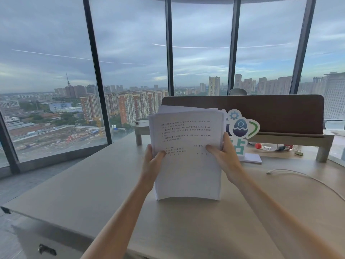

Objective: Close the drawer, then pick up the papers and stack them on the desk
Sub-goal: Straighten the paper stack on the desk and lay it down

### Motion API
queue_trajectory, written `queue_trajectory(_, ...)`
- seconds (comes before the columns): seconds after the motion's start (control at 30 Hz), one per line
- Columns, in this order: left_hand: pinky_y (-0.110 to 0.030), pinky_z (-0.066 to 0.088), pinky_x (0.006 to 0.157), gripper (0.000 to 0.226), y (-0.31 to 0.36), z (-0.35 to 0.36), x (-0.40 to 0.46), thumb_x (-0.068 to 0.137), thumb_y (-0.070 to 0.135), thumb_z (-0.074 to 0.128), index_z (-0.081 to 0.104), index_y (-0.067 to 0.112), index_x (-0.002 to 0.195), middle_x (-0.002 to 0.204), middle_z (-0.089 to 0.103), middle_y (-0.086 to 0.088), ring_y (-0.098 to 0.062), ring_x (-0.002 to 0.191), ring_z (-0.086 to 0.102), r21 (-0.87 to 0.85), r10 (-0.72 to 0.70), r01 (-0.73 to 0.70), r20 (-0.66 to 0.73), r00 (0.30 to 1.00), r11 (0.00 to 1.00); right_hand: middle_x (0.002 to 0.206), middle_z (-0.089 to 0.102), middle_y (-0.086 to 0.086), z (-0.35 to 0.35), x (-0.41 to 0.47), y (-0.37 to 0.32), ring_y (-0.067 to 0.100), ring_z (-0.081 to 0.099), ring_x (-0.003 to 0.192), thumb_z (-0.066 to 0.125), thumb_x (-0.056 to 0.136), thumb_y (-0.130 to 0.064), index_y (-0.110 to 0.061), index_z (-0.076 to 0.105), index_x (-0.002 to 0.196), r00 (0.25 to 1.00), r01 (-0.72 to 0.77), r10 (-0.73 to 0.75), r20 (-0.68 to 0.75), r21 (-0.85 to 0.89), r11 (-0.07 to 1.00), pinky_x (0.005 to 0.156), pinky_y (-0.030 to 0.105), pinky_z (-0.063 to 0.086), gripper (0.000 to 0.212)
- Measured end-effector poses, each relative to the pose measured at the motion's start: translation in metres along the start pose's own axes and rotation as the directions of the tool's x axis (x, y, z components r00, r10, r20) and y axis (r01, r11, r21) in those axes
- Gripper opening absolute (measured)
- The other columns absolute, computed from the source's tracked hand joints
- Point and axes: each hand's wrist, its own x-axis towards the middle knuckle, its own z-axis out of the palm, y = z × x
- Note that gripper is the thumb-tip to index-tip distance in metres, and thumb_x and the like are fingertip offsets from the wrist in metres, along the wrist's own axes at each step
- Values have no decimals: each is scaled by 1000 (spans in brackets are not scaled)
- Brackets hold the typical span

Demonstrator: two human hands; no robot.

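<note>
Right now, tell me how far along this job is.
Done, it seems: the drawer at lower left looks shut, its handle flush with the front. In hand: the left hand and right hand hold the papers upright, bottom edge on the desk, as if squaring them. Left: laying the stack flat.

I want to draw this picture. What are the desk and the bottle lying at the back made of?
The desk looks like pale wood or a wood-look board with a dull finish: it is flat, matte and even in colour, so I can't tell which. The bottle looks like clear plastic with a red cap, since you can see through it.
</note>
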Motion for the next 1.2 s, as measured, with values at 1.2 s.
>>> queue_trajectory(1.2, -26, 59, 78, 31, -16, 3, 7, 92, 2, 52, 62, 14, 119, 107, 73, 0, -12, 93, 70, -71, -5, 11, 89, 996, 997, 119, 50, -2, -8, 39, -63, 17, 48, 114, 63, 89, -30, -35, 62, 117, 910, 391, -405, 87, -506, 769, 90, 32, 34, 28)
